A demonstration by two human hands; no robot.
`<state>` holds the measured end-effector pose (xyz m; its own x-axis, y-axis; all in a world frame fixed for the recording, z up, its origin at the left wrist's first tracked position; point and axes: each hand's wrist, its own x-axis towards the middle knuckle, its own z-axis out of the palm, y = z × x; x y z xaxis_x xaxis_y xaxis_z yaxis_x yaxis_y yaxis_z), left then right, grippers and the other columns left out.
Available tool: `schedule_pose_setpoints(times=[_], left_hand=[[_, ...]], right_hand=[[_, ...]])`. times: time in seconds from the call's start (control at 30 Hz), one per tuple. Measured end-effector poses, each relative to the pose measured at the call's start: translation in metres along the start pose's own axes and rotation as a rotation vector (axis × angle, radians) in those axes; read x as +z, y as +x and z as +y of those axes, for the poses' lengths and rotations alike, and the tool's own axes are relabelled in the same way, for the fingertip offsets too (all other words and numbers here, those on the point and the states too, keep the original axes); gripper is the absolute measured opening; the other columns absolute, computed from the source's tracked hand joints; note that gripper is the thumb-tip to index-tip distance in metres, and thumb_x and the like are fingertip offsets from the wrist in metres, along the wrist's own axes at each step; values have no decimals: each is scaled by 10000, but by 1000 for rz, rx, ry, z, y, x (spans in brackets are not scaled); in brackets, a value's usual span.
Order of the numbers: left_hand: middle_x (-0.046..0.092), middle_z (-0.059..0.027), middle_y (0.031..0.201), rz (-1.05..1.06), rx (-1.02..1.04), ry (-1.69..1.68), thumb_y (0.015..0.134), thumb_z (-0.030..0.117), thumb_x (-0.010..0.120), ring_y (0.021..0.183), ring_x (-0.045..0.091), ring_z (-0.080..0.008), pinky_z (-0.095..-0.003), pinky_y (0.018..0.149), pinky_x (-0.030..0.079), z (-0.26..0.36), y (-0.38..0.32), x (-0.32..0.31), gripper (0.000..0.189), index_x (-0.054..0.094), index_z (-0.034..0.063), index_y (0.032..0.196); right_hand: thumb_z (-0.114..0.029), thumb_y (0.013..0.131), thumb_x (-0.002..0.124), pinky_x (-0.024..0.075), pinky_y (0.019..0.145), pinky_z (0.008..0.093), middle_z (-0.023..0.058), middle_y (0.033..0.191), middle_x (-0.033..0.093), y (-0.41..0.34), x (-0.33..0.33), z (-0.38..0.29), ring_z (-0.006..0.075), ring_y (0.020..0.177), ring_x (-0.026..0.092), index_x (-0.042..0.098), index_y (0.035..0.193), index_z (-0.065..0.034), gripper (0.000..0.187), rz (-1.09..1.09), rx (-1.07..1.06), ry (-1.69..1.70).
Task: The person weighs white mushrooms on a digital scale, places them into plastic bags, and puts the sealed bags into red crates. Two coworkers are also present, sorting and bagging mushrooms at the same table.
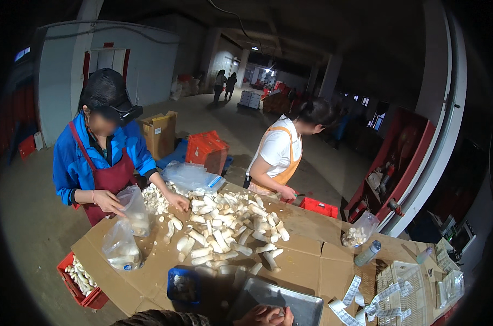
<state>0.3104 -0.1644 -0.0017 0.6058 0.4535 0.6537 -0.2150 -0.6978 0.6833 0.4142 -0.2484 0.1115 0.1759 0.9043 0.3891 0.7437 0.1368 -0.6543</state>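
My left hand [255, 316] and my right hand [288, 317] are close together at the bottom edge, above a grey metal tray [281, 295]. The frame cuts both off, and their grip is unclear. Beyond the tray, a large heap of king oyster mushrooms [220, 240] covers the cardboard-topped table [299, 261]. Left of the tray stands a blue plastic basket [183, 286] holding small dark-looking pieces. A filled clear plastic bag [123, 248] rests farther left. Dark ribbed material [160, 318] shows at the bottom edge.
Across the table, a co-worker in a maroon apron [111, 179] holds another bag [135, 210] and reaches into the mushrooms. Another in an orange apron [281, 157] stands beyond. At right are a bottle [367, 253], label strips [352, 303], a white crate [401, 281] and a mushroom bag [358, 232].
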Motion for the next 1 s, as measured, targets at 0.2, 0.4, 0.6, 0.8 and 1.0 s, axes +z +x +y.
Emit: schedule_pose_setpoints(times=[0.2,0.4,0.6,0.8,1.0], left_hand=[[593,-124,1164,-42,361,545,821,286,575,1079,562,-323,-508,953,442,57,41,-45,315,667,71,1032],[618,-161,911,-316,-90,9,917,193,561,899,625,-366,-404,740,479,71,73,-64,152,611,52,948],[630,-172,953,-357,4,-54,909,225,548,922,627,-380,-444,762,476,118,82,-103,210,611,84,1051],[520,-145,761,-351,43,-166,929,191,564,771,586,-358,-393,719,461,157,87,-109,190,502,52,814],[553,-143,798,-339,-184,-290,923,200,570,785,600,-338,-386,723,470,146,66,-104,179,532,48,837]], right_hand=[[-143,858,657,395,1060,445,233,1400,464,4,1,-11,365,1236,480,373,1437,19,665,6,36,74],[-118,885,632,390,1076,441,221,1405,469,-18,-13,9,341,1259,476,387,1431,13,613,-16,199,387],[-93,913,613,440,1038,395,151,1331,545,-44,-42,-6,272,1189,555,417,1416,-18,545,144,384,729],[-102,920,610,445,1030,391,144,1317,551,-44,-60,-77,268,1188,556,416,1414,-21,537,71,121,239],[-111,927,606,451,1022,387,138,1302,556,-35,-61,-110,265,1187,558,415,1413,-23,530,56,-18,71]])
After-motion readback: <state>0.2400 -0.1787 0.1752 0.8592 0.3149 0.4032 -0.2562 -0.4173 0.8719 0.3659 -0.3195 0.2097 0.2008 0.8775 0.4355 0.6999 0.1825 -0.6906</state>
